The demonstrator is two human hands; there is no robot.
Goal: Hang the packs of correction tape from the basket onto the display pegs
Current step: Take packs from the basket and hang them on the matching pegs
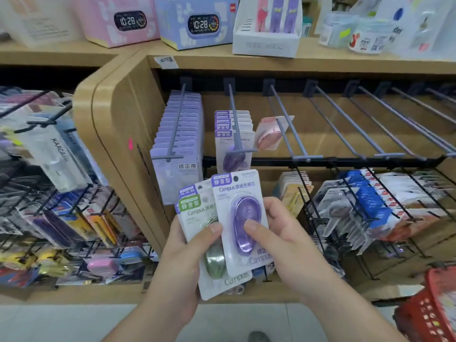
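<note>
Item: purple blister-card correction tape pack (243, 218), pinched in R hand (283, 233), thumb on blister. L hand (182, 253) grips a fan of green-label card packs (195, 213). Risks: loose fan may slip; hang hole may snag T-end of grey metal peg (235, 119) carrying matching purple stock. Nearby: red plastic basket (434, 309) lower R. Black metal rail (345, 159) below pegs crowds approach.

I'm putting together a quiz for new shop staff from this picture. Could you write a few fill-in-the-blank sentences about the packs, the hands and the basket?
1. The right hand pinches a tape pack whose case is ____.
2. The front pack in the left hand bears a ____ label.
3. The basket at lower right is ____.
4. The hung pack on the third peg from the left is ____.

Missing words: purple; green; red; pink.
</note>
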